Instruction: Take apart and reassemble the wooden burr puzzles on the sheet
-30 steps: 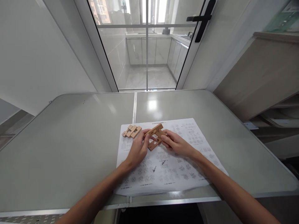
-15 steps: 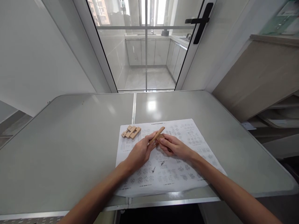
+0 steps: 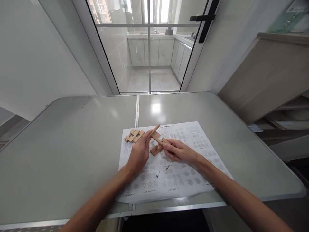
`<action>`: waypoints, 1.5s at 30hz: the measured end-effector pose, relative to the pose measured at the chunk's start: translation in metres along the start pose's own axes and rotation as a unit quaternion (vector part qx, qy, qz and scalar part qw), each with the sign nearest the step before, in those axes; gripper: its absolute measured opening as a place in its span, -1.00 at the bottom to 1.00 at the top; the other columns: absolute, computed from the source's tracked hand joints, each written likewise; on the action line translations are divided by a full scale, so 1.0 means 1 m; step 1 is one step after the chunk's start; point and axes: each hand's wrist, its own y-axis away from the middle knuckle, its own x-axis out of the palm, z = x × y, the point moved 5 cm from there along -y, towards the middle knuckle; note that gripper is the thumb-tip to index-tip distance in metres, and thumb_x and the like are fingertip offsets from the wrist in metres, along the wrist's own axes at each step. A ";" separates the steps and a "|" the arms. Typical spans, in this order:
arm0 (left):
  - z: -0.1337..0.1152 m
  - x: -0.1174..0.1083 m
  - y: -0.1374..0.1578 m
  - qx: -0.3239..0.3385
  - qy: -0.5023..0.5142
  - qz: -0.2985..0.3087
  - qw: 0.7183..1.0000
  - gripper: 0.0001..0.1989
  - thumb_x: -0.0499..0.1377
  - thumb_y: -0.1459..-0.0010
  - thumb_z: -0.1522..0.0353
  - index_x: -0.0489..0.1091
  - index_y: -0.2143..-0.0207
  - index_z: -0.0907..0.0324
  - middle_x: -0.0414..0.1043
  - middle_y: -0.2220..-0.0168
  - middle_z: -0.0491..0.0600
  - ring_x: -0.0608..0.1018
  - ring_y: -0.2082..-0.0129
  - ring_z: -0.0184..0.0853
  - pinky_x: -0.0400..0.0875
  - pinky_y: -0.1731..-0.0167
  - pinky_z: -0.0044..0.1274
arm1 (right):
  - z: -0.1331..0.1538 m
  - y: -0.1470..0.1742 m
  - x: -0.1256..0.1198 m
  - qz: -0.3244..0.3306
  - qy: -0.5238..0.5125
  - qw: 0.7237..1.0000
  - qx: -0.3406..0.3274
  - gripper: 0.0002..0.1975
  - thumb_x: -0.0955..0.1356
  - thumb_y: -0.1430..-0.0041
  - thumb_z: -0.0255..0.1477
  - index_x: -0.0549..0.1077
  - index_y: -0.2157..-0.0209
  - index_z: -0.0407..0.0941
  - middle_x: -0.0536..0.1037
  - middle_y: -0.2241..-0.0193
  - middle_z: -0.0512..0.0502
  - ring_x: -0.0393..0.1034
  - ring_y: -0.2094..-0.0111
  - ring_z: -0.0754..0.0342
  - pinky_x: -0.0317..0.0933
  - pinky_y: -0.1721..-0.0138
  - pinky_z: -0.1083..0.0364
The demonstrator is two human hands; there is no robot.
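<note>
My left hand (image 3: 140,149) is closed on a wooden puzzle piece (image 3: 155,129), a slim stick-like bar that tilts up and away. My right hand (image 3: 177,149) pinches another wooden piece (image 3: 166,141), and the two pieces meet or overlap between my hands. Just below them a notched wooden block (image 3: 155,150) shows over the paper; whether it lies there or is held I cannot tell. To the left of my left hand, several notched wooden pieces (image 3: 134,135) lie side by side on the sheet. My fingers hide parts of the held pieces.
A large printed sheet (image 3: 178,183) with small diagrams and handwritten marks lies on the grey table (image 3: 72,154). A metal seam (image 3: 137,111) crosses the tabletop. Behind stands a glass door (image 3: 137,58) with a black handle (image 3: 207,20); shelves (image 3: 287,112) are at the right.
My left hand has moved left and up with its bar, opening a gap between the hands. A notched block now shows below them. The camera view has shifted slightly.
</note>
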 end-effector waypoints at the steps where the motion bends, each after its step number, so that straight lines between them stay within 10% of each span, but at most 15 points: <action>1: -0.001 0.003 0.001 0.012 0.003 0.012 1.000 -0.62 -0.07 -0.54 0.33 0.27 -0.30 0.10 0.56 -0.15 0.12 0.65 -0.03 -0.21 0.57 -0.02 -0.35 | -0.001 -0.001 0.000 -0.004 -0.003 1.000 -0.002 -0.63 0.28 -0.47 -0.07 0.43 0.17 -0.10 0.29 0.60 0.18 0.02 0.67 0.24 -0.06 0.62 0.15; 45: 0.002 0.009 0.005 0.062 0.005 0.005 0.998 -0.65 0.00 -0.52 0.36 0.34 -0.26 0.05 0.64 0.05 0.04 0.67 0.16 -0.29 0.59 0.18 -0.44 | -0.005 -0.003 0.010 0.015 -0.021 0.999 -0.024 -0.66 0.31 -0.47 -0.08 0.34 0.12 -0.10 0.43 0.55 0.13 0.16 0.67 0.22 0.05 0.60 0.15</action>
